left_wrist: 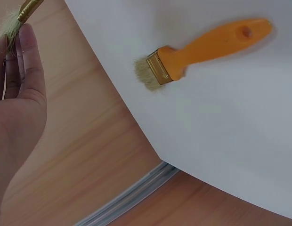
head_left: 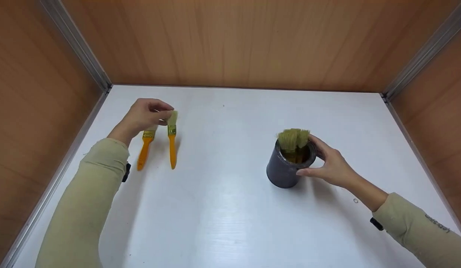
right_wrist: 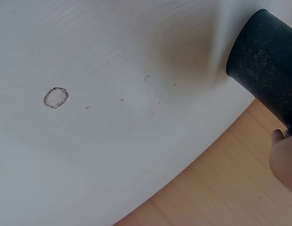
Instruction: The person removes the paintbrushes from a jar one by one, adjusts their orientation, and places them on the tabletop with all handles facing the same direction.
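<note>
Looks like brush sorting, mid-pickup: the left hand (head_left: 143, 115) pinches the pale bristles of one orange-handled paintbrush (head_left: 172, 141), lifting it head-up by the tuft. A second paintbrush (head_left: 145, 148) lies flat on the white table (head_left: 223, 208) just beside it. The right hand (head_left: 327, 163) wraps around the dark cylindrical pot (head_left: 286, 167), steadying it; two bristle heads (head_left: 293, 138) already poke out. Next move, I'd guess, needs a carry across to the pot and a handle-first drop. Smooth plastic handles, brassy ferrules, matte pot.
</note>
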